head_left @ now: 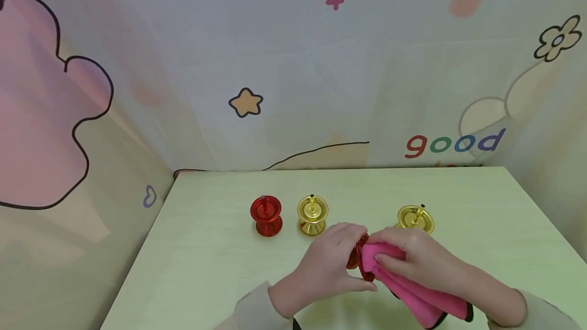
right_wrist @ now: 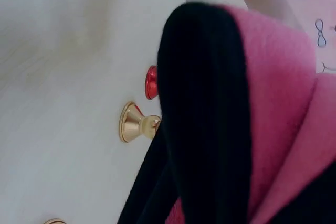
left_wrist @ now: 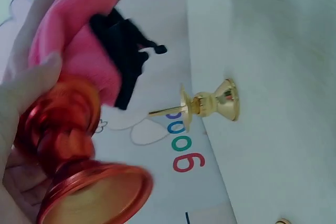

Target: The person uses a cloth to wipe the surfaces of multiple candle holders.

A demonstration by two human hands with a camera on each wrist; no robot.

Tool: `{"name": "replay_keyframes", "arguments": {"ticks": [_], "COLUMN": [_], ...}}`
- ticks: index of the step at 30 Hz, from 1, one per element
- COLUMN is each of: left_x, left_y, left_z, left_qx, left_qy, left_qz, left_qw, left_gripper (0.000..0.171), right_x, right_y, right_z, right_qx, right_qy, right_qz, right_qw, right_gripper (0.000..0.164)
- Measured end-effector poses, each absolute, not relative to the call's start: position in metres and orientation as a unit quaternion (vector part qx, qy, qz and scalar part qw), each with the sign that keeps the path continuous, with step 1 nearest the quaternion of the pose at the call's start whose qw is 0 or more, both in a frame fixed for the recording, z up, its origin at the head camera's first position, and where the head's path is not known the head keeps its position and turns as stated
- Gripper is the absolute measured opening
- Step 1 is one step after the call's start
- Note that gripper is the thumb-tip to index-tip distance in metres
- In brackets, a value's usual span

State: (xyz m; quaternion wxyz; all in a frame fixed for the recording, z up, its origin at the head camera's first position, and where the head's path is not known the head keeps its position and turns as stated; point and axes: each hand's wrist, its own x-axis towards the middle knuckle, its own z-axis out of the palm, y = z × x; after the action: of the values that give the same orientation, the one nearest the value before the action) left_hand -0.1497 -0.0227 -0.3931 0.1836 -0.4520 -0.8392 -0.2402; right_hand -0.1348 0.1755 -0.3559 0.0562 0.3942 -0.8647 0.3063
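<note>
My left hand (head_left: 327,261) grips a red metal candle holder (left_wrist: 65,148), tilted on its side above the table. In the left wrist view its flared, hollow base points down and toward the camera. With my right hand (head_left: 415,258) I pinch a pink cloth (head_left: 412,289) with black edging, pressed against the holder's dish end. The cloth hides that end. In the right wrist view the cloth (right_wrist: 278,93) covers most of the picture, and the right fingers are hidden there.
On the pale table (head_left: 206,279) a second red candle holder (head_left: 267,216) stands at the back left. Beside it is a gold candle holder (head_left: 313,215). Another gold one (head_left: 416,218) stands just behind my right hand. A printed curtain (head_left: 284,65) hangs along the table's back edge.
</note>
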Motion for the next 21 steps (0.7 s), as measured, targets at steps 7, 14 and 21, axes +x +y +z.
{"name": "replay_keyframes", "arguments": {"ticks": [7, 14, 21], "left_x": [-0.146, -0.161, -0.144], "left_y": [-0.025, -0.033, -0.024], "left_z": [-0.398, -0.381, -0.393], "left_qx": [-0.445, -0.468, -0.46], "left_qy": [-0.847, -0.825, -0.849], "left_qz": [-0.254, -0.28, -0.216], "left_qw": [0.142, -0.146, 0.144], "left_gripper": [0.088, 0.079, 0.081], "right_x": [-0.136, -0.129, -0.132], "right_y": [0.179, 0.173, 0.172], "right_z": [-0.36, -0.361, -0.36], "right_qx": [0.408, 0.507, 0.437], "right_qy": [-0.863, -0.818, -0.853], "right_qz": [0.294, 0.248, 0.264], "right_qw": [0.052, 0.109, 0.105], "right_gripper": [0.019, 0.016, 0.02]}}
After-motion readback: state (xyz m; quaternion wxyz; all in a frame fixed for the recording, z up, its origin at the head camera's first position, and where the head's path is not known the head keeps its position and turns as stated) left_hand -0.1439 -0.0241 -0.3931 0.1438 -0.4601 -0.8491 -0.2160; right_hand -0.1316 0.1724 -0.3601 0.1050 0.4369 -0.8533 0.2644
